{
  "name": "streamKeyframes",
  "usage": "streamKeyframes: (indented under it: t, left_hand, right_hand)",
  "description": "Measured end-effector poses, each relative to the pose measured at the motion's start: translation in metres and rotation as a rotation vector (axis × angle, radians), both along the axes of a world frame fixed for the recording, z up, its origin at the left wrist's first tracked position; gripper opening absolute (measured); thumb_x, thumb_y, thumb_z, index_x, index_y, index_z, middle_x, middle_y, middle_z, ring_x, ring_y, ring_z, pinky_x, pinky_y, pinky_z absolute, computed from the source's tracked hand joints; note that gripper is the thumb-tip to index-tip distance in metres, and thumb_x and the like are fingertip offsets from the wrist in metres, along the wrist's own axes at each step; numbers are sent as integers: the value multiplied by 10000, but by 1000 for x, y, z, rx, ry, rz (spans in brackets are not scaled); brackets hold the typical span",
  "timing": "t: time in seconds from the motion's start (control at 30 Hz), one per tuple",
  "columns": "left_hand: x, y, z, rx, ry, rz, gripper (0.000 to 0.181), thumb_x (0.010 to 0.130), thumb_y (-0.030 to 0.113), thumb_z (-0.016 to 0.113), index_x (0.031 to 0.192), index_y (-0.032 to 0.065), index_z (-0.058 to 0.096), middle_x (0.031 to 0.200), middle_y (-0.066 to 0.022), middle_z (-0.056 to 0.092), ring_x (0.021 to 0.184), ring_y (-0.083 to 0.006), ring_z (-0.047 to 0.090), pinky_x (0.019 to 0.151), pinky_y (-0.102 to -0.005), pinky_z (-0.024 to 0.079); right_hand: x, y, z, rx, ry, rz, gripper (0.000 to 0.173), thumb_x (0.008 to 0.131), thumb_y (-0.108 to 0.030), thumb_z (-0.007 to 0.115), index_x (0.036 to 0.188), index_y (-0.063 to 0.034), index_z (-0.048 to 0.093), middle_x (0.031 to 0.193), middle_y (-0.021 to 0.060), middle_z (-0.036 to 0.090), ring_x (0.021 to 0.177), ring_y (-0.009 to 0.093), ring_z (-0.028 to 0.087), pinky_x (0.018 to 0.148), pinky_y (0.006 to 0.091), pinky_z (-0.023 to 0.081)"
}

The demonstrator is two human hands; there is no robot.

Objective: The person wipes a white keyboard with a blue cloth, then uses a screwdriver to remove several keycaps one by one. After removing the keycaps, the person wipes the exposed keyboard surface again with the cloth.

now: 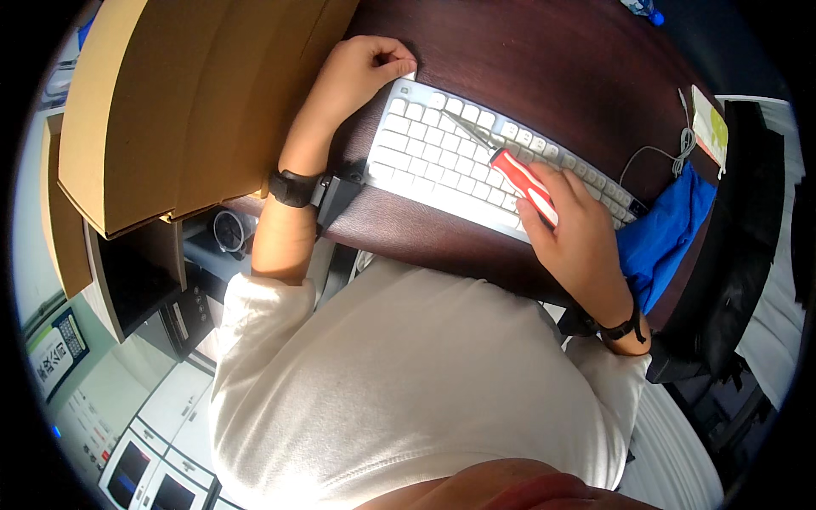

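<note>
A white computer keyboard (pixel 440 143) lies slanted across the dark brown desk before me. My right hand (pixel 570 223) holds a screwdriver (pixel 523 182) by its red and white handle, over the keyboard's right half. The screwdriver's metal shaft points up and left, and its tip is at the keys near the top left row. Whether the tip touches a key I cannot tell. At the keyboard's top left corner, my left hand (pixel 376 64) pinches a small white piece, perhaps a keycap, between thumb and curled fingers; most of it is hidden.
Large cardboard boxes (pixel 185 95) stand close by my left arm. A blue cloth (pixel 669 236) lies beside the keyboard's right end, with a coiled pale cable (pixel 685 143) and a white and green packet (pixel 709 131) beyond it. A black angular object (pixel 338 201) is by my left wrist.
</note>
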State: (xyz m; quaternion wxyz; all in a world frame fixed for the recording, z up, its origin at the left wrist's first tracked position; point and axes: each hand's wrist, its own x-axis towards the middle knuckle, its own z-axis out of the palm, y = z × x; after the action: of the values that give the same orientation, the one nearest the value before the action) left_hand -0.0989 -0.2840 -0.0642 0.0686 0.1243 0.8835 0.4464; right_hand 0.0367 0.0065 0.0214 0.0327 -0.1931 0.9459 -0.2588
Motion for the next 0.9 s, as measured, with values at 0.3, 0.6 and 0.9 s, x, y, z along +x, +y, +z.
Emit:
streamKeyframes:
  t: [0.3, 0.6, 0.9]
  left_hand:
    - [9, 7, 19, 19, 123, -89, 179, 820, 140, 780, 981, 63, 762, 979, -23, 657, 841, -119, 581, 717, -268, 450]
    - [13, 10, 11, -19, 300, -268, 219, 739, 173, 831, 947, 115, 792, 1118, -86, 666, 1117, -258, 578, 951, -356, 442]
    - [12, 12, 14, -49, 276, -303, 213, 745, 188, 829, 938, 107, 787, 1062, -102, 675, 1064, -270, 605, 920, -363, 464]
  right_hand:
    - [-10, -12, 29, 255, 29, 55, 325, 877, -198, 670, 1147, -21, 632, 863, 130, 627, 605, 292, 663, 548, 379, 543]
    - [-41, -34, 64, 507, 59, 214, 313, 818, -178, 723, 1061, 8, 659, 814, 132, 641, 616, 270, 662, 572, 358, 531]
    - [-38, -45, 61, 572, 108, 258, 239, 838, -154, 677, 1019, -4, 632, 832, 122, 648, 644, 231, 685, 575, 331, 543]
